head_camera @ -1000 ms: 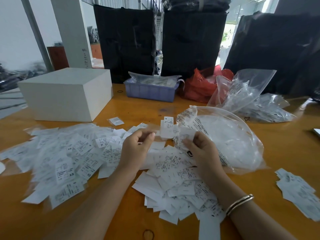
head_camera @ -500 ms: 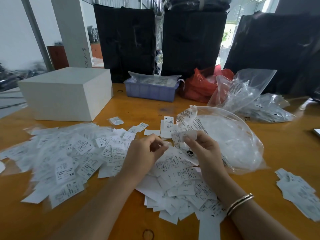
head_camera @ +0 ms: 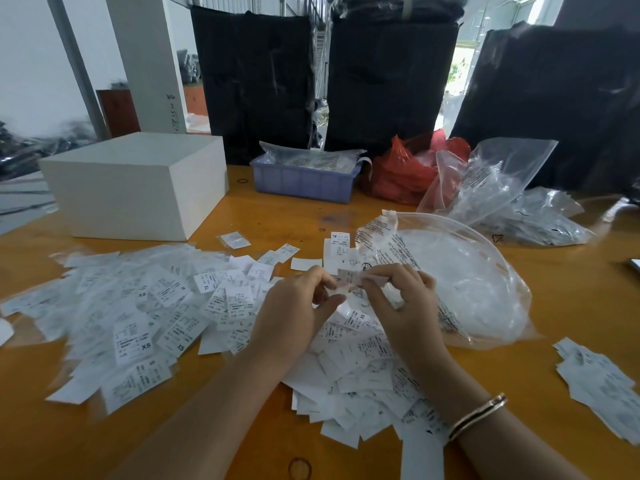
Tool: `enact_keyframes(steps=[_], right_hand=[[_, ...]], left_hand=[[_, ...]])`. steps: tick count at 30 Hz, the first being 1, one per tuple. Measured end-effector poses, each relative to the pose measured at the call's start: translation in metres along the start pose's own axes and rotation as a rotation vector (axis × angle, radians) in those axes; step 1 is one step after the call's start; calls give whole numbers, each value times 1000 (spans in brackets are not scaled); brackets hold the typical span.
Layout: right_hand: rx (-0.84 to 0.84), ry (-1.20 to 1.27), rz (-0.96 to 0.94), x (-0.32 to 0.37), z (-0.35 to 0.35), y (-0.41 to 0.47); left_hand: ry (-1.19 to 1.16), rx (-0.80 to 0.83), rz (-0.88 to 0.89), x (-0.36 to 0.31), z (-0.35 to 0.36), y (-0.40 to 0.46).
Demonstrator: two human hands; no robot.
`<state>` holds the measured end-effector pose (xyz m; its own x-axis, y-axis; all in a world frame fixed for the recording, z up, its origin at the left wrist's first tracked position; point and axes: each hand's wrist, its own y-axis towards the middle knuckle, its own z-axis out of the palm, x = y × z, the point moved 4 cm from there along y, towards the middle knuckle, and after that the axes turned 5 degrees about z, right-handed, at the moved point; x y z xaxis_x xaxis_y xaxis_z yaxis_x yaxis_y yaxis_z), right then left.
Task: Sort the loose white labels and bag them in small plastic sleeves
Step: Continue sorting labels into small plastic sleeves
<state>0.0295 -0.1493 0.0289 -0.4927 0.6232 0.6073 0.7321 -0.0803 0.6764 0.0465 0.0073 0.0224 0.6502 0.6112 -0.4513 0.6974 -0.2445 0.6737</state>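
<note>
Centre frame, above label heap (head_camera: pixel 346 358) on worktop (head_camera: pixel 571 306): right hand (head_camera: pixel 398 299) pinches label (head_camera: pixel 349 277), left hand (head_camera: pixel 298 306) fingers curled at small sleeve (head_camera: pixel 337 292), grip unclear. Bagging step; next, likely open sleeve mouth, slide label in.

Bright daylight enters from openings at twelve and one o'clock, backlighting the dark wrapped bundles (head_camera: pixel 391 88) and putting a soft sheen on the orange table (head_camera: pixel 571 282). Shadows are faint (wide-angle bending shows at the edges), and labels (head_camera: pixel 114 327) at nine o'clock smear with motion blur.
</note>
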Motion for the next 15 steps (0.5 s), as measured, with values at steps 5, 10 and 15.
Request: enact_keyframes(steps=[5,10,15], right_hand=[[-31,17,0,2,-3,1],[-30,32,5,3,-4,1],[4,-23,62,-4,-1,1]], left_hand=[[-4,-12,17,-2,-2,1],[0,-19,35,-3,-3,1],[-5,-28,48,-5,-4,0]])
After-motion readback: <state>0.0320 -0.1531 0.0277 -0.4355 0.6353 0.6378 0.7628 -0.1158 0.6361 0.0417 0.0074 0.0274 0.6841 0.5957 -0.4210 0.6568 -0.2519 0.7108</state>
